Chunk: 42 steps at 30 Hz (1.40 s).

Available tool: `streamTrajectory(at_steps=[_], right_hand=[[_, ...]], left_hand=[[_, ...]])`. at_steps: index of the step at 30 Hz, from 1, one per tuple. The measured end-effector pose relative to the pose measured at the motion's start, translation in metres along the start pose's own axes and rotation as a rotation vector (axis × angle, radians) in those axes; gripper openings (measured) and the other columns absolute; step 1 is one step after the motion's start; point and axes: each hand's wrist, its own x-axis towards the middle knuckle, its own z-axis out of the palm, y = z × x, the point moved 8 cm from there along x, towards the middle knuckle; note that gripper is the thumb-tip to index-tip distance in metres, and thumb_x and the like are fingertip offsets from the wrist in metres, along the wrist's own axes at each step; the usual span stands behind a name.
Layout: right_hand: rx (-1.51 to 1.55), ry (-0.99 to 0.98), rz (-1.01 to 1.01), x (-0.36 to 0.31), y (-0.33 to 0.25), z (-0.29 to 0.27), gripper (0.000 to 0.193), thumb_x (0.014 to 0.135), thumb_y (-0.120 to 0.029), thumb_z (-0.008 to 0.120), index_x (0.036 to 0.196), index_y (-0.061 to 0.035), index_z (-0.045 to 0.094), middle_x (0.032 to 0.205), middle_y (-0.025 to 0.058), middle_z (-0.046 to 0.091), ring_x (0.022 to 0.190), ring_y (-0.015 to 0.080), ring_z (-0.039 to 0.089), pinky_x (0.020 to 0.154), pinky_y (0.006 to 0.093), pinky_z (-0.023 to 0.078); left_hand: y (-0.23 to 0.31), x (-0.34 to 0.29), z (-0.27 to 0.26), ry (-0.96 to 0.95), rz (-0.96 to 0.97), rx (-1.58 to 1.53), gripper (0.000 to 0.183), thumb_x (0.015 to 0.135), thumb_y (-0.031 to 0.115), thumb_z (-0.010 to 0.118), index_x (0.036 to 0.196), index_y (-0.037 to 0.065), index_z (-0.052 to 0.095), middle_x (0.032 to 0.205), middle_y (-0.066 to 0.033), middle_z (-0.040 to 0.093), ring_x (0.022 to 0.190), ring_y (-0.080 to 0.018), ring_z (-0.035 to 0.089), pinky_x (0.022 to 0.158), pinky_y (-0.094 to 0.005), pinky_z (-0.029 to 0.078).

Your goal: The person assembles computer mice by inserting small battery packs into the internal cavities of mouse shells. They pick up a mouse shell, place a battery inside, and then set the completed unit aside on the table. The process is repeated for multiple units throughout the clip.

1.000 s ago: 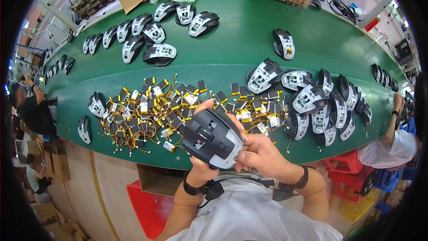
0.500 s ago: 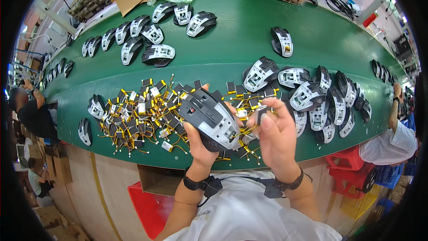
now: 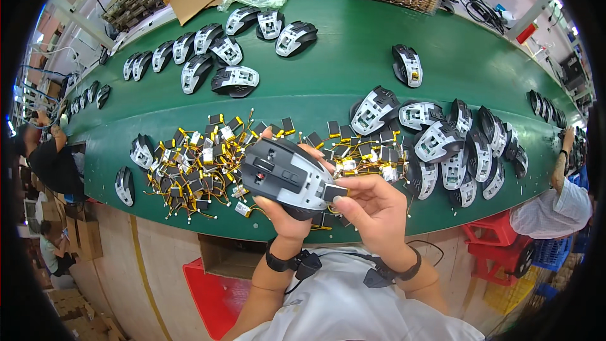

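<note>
With your left hand (image 3: 285, 222) cradling the mouse shell (image 3: 291, 180) and your right hand (image 3: 380, 215) pinching the dark battery (image 3: 332, 192), just line it up square and don't squish it.

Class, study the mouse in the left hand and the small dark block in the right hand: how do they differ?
Size: the mouse is much larger than the block.
Shape: the mouse is curved with openings; the block is flat and roughly rectangular.
Hold: the left hand grips the mouse; the right hand pinches the block.
Shared: both are held above the green table.
</note>
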Motion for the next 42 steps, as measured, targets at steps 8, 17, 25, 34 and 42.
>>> streamTrajectory(at_steps=[8,17,25,34,42], right_hand=[[-0.706,-0.051,-0.806,-0.010,-0.052,0.015,0.030,0.069,0.006,0.078,0.098,0.0002,0.072,0.095,0.0116,0.067,0.079,0.0228,0.067,0.068,0.0314,0.055],[-0.986,-0.326,-1.253,-0.021,-0.068,0.033,0.035,0.066,-0.002,0.071,0.101,0.0019,0.073,0.104,0.0134,0.065,0.079,0.0227,0.066,0.064,0.0296,0.058],[-0.861,-0.441,-0.837,0.003,-0.064,0.025,0.027,0.067,-0.004,0.076,0.094,-0.0015,0.072,0.098,0.0083,0.067,0.080,0.0222,0.067,0.072,0.0338,0.057],[-0.650,-0.317,-0.255,0.032,-0.043,0.008,0.024,0.073,-0.013,0.085,0.078,-0.0013,0.064,0.075,0.0061,0.065,0.065,0.0122,0.064,0.057,0.0240,0.050],[-0.658,-0.338,-0.458,0.014,-0.051,0.008,0.022,0.077,-0.004,0.079,0.098,-0.0019,0.073,0.092,0.0119,0.072,0.071,0.0186,0.069,0.064,0.0284,0.056]], left_hand=[[-0.005,0.002,0.000,0.068,-0.114,-0.118,0.083,0.096,0.070,0.025,0.150,0.008,0.026,0.102,-0.0215,0.061,0.081,-0.0296,0.064,0.073,-0.0389,0.054],[-0.023,-0.006,0.004,0.141,-0.447,-0.307,0.074,0.099,0.063,0.022,0.142,0.006,0.040,0.101,-0.0212,0.063,0.078,-0.0293,0.065,0.069,-0.0378,0.055],[-0.025,-0.005,-0.001,0.094,-0.477,-0.226,0.074,0.101,0.059,0.023,0.139,-0.001,0.043,0.104,-0.0217,0.065,0.085,-0.0282,0.066,0.078,-0.0371,0.055],[-0.017,-0.004,0.006,0.037,-0.418,-0.099,0.078,0.100,0.063,0.022,0.142,0.000,0.037,0.099,-0.0189,0.065,0.087,-0.0245,0.065,0.080,-0.0357,0.053],[-0.020,-0.001,0.002,0.064,-0.398,-0.263,0.079,0.099,0.063,0.022,0.142,-0.001,0.038,0.098,-0.0239,0.064,0.080,-0.0265,0.067,0.072,-0.0339,0.055]])
